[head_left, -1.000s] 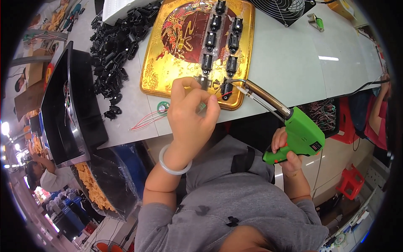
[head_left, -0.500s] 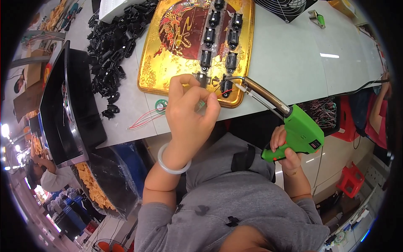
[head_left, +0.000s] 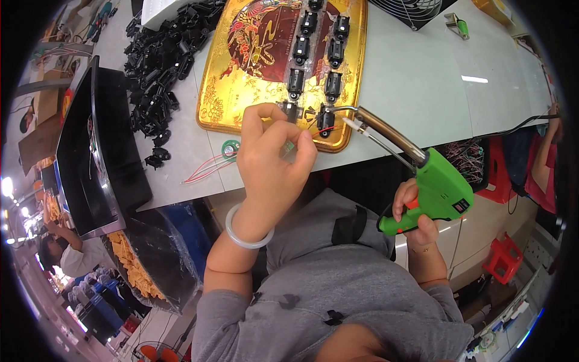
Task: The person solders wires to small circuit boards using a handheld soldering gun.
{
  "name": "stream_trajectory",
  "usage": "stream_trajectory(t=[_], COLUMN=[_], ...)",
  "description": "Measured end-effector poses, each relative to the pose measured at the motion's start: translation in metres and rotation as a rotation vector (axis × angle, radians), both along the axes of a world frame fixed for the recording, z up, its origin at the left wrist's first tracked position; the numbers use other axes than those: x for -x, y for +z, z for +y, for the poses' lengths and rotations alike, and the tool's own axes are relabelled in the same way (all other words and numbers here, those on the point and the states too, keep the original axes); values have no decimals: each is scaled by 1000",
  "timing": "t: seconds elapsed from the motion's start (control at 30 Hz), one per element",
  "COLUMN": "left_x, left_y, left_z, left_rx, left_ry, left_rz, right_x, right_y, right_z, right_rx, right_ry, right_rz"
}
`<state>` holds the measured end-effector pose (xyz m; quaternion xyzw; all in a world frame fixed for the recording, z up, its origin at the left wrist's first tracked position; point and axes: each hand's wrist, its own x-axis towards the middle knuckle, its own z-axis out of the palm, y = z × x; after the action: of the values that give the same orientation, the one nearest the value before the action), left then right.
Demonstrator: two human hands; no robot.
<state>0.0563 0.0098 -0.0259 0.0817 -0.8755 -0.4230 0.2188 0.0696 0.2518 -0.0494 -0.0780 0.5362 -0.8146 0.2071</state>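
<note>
My left hand, a pale bangle at its wrist, is closed in a pinch at the near edge of the gold tray. A small green circuit board shows partly between its fingers, and a red wire runs from there toward the nearest black housing. My right hand grips the handle of a green soldering gun. The gun's bent metal tip and white feed nozzle point left, close beside that housing. A small round speaker with red and white wires lies left of my left hand.
The gold tray carries two rows of black housings. A heap of black housings lies to its left, beside a black bin. At the back right are a fan and a small green-handled tool. Wired parts fill a container at right.
The soldering gun has shifted slightly right, its nozzle drawing a little away from the housing. More of its orange trigger shows. My left hand has stayed almost still.
</note>
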Motion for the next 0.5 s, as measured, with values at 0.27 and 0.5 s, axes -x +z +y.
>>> stream_trajectory(t=[0.27,0.5], left_x=[2,2], left_y=[-5,-5], left_z=[-3,-3], left_rx=[99,90], left_ry=[5,11], left_rz=[71,83], right_x=[1,2], right_y=[3,3], right_z=[0,-4], right_rx=[-70,-45], right_ry=[-71,-36], right_rz=[-3,5])
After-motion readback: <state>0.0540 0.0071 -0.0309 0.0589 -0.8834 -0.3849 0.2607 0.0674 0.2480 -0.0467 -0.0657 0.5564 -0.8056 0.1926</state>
